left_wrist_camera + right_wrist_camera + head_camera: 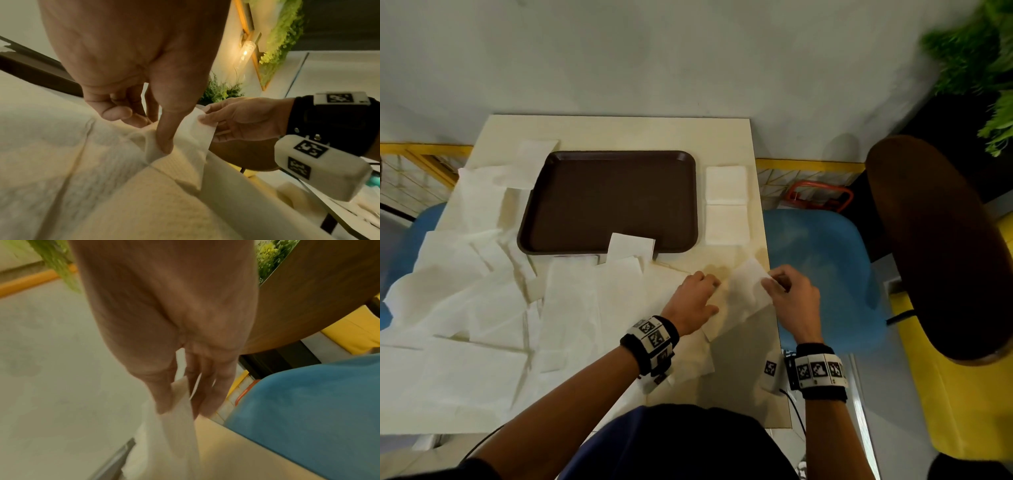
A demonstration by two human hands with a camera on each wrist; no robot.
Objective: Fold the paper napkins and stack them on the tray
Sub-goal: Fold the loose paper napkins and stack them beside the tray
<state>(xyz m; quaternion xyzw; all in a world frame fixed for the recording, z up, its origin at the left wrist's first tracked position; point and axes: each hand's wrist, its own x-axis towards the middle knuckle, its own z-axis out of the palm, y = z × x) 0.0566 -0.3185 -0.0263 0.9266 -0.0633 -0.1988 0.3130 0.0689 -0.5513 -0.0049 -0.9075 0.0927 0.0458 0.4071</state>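
A dark brown rectangular plastic tray (606, 202) lies on a cream square table (619, 132), and everything else is placed here against that tray. One small white folded paper napkin (630, 246) leans over the tray's near rim, partly inside it. Just beside the tray's right rim, two square white folded napkins (726, 205) lie flat on the table, one behind the other, touching or nearly so. Along the tray's left rim and in front of its near rim spreads a loose heap of unfolded white napkins (482, 291), overlapping one another.

In front of the tray's near right corner, both hands work on one white paper napkin being folded (748, 291). The left hand (693, 303) has its fingers bent down onto the napkin's left part; in the left wrist view the left thumb (164, 138) presses a raised fold of the paper, while the other fingers curl beside it. The right hand (792, 299) pinches the napkin's right edge between thumb and curled fingers, holding that edge lifted off the table; the right wrist view shows the paper hanging from the right fingertips (164, 405), though blurred.

To the right of the tray, past the table's edge, stands a blue plastic chair seat (822, 260), and farther right a round dark wooden tabletop (935, 246). Green leafy plants (979, 51) sit beyond that, far right of the tray.
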